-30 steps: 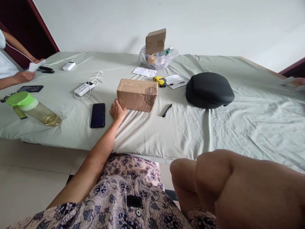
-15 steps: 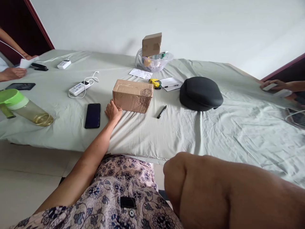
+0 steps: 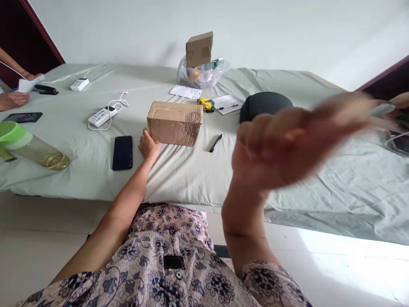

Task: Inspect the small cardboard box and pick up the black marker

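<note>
My left hand [image 3: 149, 145] rests on the cloth at the lower left corner of a cardboard box [image 3: 174, 123], touching it, fingers somewhat apart. Scribbled dark lines mark the box's right end. Raised close to the camera, my right hand [image 3: 275, 149] is smeared by motion, its fingers pointing right; whether they hold anything does not show. Behind it a black rounded case [image 3: 265, 102] is partly covered. A black marker [image 3: 216, 143] lies right of the box, and a dark phone [image 3: 122, 152] lies left of my left hand.
Toward the wall stand a clear plastic basket [image 3: 207, 76] with a small carton [image 3: 200, 49], papers [image 3: 185, 91] and a yellow tape measure [image 3: 205, 103]. On the left are a white power strip [image 3: 102, 116], a green-lidded bottle [image 3: 38, 149] and another person's hands [image 3: 14, 100]. Another person's hand [image 3: 401, 100] shows at right.
My right hand has lifted from the lower right, turned over and now extends rightward in front of the black case. My left hand stays at the box. The view has shifted slightly.
</note>
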`<action>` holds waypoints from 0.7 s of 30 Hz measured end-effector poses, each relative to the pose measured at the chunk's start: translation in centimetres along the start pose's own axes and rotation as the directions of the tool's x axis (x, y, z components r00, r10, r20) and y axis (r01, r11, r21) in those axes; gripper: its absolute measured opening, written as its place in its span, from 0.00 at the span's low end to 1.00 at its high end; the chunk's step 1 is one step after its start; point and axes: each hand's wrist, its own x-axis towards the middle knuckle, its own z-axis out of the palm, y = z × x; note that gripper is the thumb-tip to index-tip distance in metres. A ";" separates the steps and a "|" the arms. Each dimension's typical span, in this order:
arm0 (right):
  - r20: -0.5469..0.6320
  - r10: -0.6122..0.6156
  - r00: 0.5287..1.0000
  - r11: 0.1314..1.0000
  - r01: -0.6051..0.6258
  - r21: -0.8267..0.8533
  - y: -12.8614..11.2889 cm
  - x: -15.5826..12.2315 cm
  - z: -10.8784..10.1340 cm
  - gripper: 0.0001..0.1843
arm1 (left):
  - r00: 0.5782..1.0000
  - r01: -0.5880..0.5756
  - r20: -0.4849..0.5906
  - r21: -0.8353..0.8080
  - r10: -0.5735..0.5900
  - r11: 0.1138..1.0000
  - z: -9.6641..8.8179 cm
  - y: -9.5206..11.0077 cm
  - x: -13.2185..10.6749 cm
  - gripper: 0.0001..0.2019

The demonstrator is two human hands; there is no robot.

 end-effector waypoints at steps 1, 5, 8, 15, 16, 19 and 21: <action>-0.077 -0.034 0.996 0.999 0.035 0.014 1.9 0.0 0.7 0.13 | 1.000 0.007 -0.011 -0.003 -0.007 1.000 0.0 0.0 0.1 0.36; -0.265 0.027 0.964 0.979 -0.079 -0.188 10.9 -2.3 0.5 0.18 | 0.995 -0.014 -0.096 -0.086 0.006 0.996 0.3 -0.4 0.5 0.35; -0.228 0.207 0.951 0.894 -0.278 -0.350 16.3 -5.5 -1.1 0.29 | 0.970 -0.120 -0.228 -0.164 0.081 0.979 0.6 -1.1 0.8 0.37; 0.093 0.297 0.950 0.886 -0.238 -0.398 18.5 -9.8 -0.4 0.35 | 0.775 -0.544 -0.426 -0.074 0.467 0.836 1.1 -1.0 0.1 0.28; 0.110 0.296 0.949 0.885 -0.229 -0.406 18.2 -9.8 -0.1 0.35 | 0.745 -0.597 -0.406 -0.049 0.530 0.801 1.2 -0.8 -0.2 0.28; 0.142 0.278 0.950 0.888 -0.198 -0.416 17.2 -9.9 0.6 0.30 | 0.669 -0.696 -0.339 0.027 0.661 0.718 1.8 -0.5 -0.8 0.33; 0.173 0.239 0.955 0.903 -0.153 -0.402 16.3 -10.2 1.1 0.26 | 0.638 -0.726 -0.308 0.063 0.706 0.685 2.0 -0.5 -0.9 0.34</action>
